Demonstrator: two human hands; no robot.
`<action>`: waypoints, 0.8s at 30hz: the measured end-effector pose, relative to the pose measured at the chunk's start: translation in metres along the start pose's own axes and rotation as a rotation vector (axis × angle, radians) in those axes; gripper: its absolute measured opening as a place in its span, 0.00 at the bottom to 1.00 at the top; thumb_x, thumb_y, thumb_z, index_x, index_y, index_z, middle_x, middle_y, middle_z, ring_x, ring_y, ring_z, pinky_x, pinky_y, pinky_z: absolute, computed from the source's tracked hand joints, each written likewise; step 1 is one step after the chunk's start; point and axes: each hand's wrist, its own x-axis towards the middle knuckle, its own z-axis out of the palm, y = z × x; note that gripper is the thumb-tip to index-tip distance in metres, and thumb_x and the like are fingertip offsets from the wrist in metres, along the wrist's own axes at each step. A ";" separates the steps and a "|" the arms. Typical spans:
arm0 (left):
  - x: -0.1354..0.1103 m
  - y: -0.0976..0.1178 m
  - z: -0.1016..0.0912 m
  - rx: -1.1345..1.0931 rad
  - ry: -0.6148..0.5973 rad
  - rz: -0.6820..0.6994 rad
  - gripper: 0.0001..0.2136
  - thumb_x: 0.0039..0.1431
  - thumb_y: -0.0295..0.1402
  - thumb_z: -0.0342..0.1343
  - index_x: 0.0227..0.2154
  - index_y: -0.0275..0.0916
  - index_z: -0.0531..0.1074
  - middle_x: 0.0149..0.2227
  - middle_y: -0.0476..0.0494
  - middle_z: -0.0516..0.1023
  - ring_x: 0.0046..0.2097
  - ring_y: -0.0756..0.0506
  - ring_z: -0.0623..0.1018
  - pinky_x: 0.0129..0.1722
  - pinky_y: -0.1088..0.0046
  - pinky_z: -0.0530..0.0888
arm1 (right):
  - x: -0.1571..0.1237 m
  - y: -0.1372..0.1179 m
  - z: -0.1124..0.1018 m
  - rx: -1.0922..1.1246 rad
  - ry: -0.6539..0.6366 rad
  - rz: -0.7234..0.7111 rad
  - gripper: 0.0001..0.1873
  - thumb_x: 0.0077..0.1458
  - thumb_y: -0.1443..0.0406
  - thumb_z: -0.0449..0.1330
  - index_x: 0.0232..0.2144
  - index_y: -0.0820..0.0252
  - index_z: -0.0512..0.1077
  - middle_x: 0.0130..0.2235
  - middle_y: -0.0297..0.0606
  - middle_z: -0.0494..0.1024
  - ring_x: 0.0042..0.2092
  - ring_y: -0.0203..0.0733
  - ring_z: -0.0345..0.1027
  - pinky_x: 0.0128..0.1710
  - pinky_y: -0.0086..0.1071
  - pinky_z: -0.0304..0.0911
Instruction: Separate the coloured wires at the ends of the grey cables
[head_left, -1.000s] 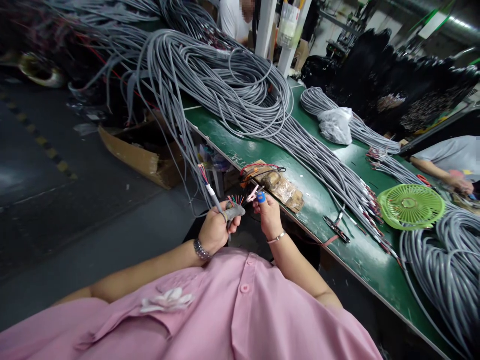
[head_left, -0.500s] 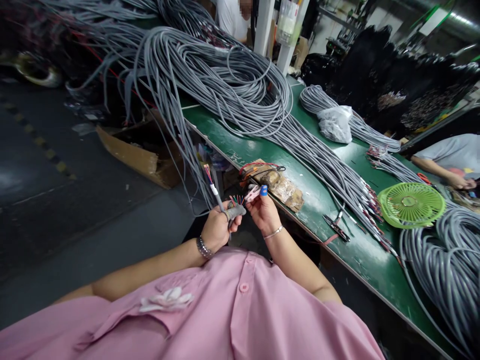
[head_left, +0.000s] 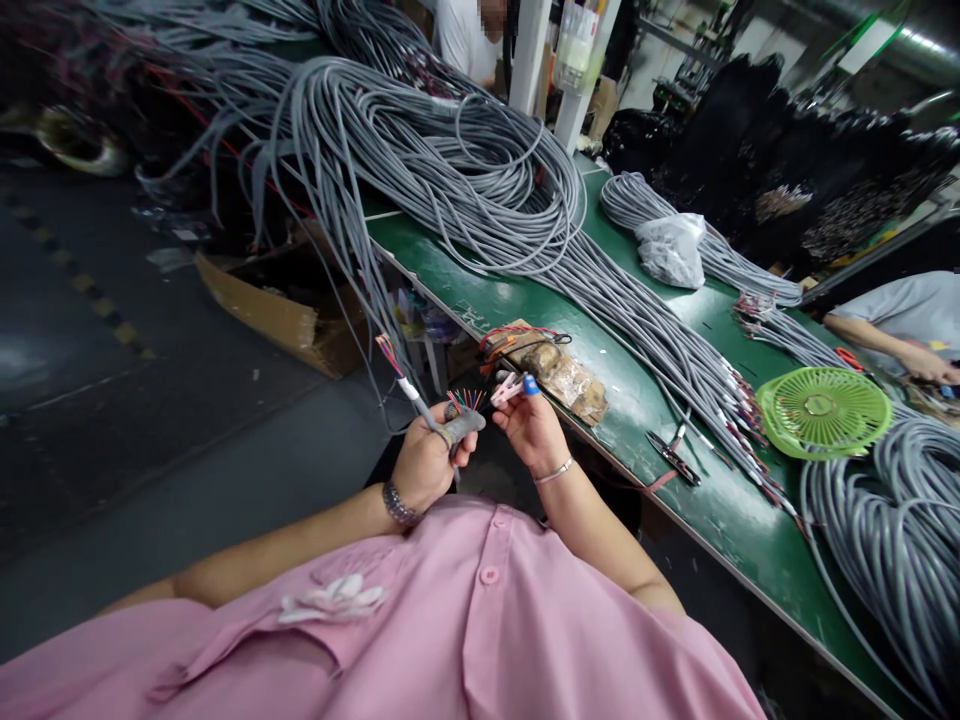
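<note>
My left hand is closed around the end of a grey cable, whose thin coloured wires fan out above my fingers. A second grey cable end with coloured wires sticks up past my left thumb. Just to the right, my right hand pinches a small pink-and-white piece; a blue band wraps one fingertip. Both hands hover in front of the edge of the green table, above my lap.
Large heaps of grey cables cover the table's far end and hang over its edge. A brown block with red wires, a dark tool, a green plastic basket and a plastic bag lie on it. Another person's arm works at right. A cardboard box sits on the floor.
The second cable end by my left thumb has swung down and to the left. My hands have shifted only slightly and keep the same grips.
</note>
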 end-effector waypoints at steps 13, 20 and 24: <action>0.007 -0.012 0.001 0.002 0.007 -0.017 0.08 0.49 0.35 0.62 0.25 0.37 0.70 0.17 0.52 0.70 0.16 0.55 0.64 0.14 0.80 0.57 | 0.009 0.009 0.001 0.105 0.061 -0.020 0.16 0.53 0.52 0.64 0.37 0.58 0.75 0.33 0.33 0.78 0.33 0.32 0.69 0.32 0.25 0.65; 0.005 -0.010 0.001 -0.002 0.006 -0.030 0.09 0.48 0.36 0.62 0.25 0.37 0.70 0.17 0.52 0.70 0.16 0.55 0.63 0.13 0.80 0.57 | 0.007 0.013 -0.002 0.140 0.032 0.006 0.17 0.54 0.50 0.62 0.35 0.57 0.74 0.34 0.33 0.78 0.32 0.32 0.69 0.32 0.26 0.65; 0.000 -0.007 0.000 0.015 0.008 -0.024 0.09 0.48 0.36 0.62 0.25 0.37 0.70 0.17 0.52 0.69 0.16 0.55 0.63 0.14 0.80 0.57 | 0.004 0.015 -0.011 0.144 -0.003 0.039 0.22 0.55 0.45 0.57 0.35 0.56 0.73 0.35 0.35 0.78 0.33 0.35 0.70 0.33 0.28 0.66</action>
